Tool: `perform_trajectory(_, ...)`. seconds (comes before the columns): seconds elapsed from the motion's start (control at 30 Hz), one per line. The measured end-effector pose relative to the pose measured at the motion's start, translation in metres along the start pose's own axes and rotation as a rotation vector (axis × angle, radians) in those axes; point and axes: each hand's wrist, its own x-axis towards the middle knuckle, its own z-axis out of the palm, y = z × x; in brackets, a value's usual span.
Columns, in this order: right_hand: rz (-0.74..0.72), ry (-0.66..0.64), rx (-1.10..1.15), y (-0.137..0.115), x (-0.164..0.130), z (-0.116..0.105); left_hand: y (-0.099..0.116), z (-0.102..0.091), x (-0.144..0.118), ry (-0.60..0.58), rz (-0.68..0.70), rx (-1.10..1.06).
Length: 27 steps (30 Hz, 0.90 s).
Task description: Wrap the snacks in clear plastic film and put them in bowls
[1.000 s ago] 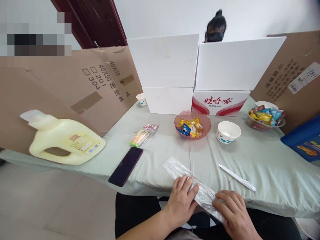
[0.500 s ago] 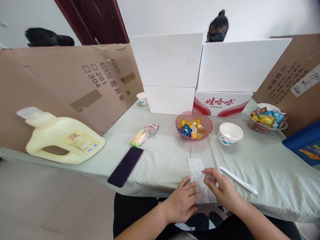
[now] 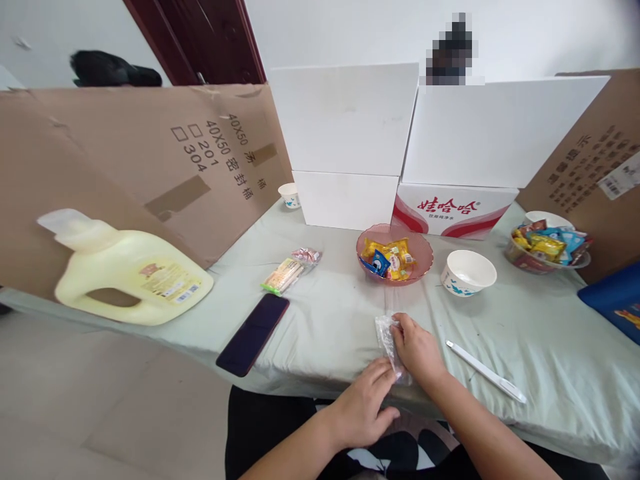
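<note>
A crinkled clear plastic bag (image 3: 387, 337) lies at the table's front edge. My right hand (image 3: 416, 347) is closed on its right side, fingertips pinching the film near the far end. At the near end, my left hand (image 3: 364, 403) rests its fingers on the bag, with the thumb held apart below them. Part of the bag is hidden under both hands. A white utility knife (image 3: 486, 371) lies to the right of my right hand. Beyond the bag stands a pink bowl (image 3: 367, 270) of yellow and blue wrapped snacks, and beside it a white paper bowl (image 3: 463, 280).
Left are a dark phone (image 3: 253, 335), a packaged snack (image 3: 283, 275) and a yellow jug (image 3: 130, 273). White boxes (image 3: 350, 133) and a cardboard panel (image 3: 100, 153) wall the table. A snack tub (image 3: 530, 260) and blue container (image 3: 615, 293) stand right. Behind, a person's head shows, pixelated.
My right hand has moved forward along the bag and now grips its far right side, folding the film inward. My left hand stays at the near end. The view has shifted slightly.
</note>
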Motion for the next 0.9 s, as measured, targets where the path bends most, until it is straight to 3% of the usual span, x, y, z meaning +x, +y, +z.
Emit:
perform_trajectory(0.13, 0.007, -0.014, -0.065, -0.001, 0.008, 0.004, -0.005, 0.013, -0.009, 0.081, -0.016, 0.015)
perform_trajectory(0.2, 0.002, -0.016, -0.083, -0.002, 0.008, 0.006, -0.004, 0.013, -0.010, 0.184, -0.029, 0.009)
perform_trajectory(0.3, -0.005, -0.011, -0.083, -0.004, 0.006, 0.009, -0.002, -0.001, 0.000, 0.394, -0.029, 0.053)
perform_trajectory(0.37, -0.011, -0.007, -0.061, -0.005, 0.005, 0.009, -0.006, -0.015, 0.014, 0.448, 0.022, 0.105)
perform_trajectory(0.47, -0.017, -0.007, 0.009, -0.005, 0.005, 0.006, -0.021, -0.032, 0.036, 0.346, 0.107, 0.164)
perform_trajectory(0.57, -0.013, -0.022, 0.126, 0.001, 0.004, -0.002, -0.039, -0.035, 0.049, 0.248, 0.082, 0.226)
perform_trajectory(0.67, 0.009, -0.066, 0.264, 0.014, -0.006, -0.010, -0.047, -0.030, 0.051, 0.236, 0.048, 0.266)
perform_trajectory(0.83, 0.132, -0.169, 0.715, 0.034, -0.043, -0.010, -0.045, -0.029, 0.048, 0.229, 0.045, 0.283)
perform_trajectory(0.9, 0.132, -0.167, 0.727, 0.036, -0.059, -0.008, -0.045, -0.029, 0.048, 0.227, 0.044, 0.282)
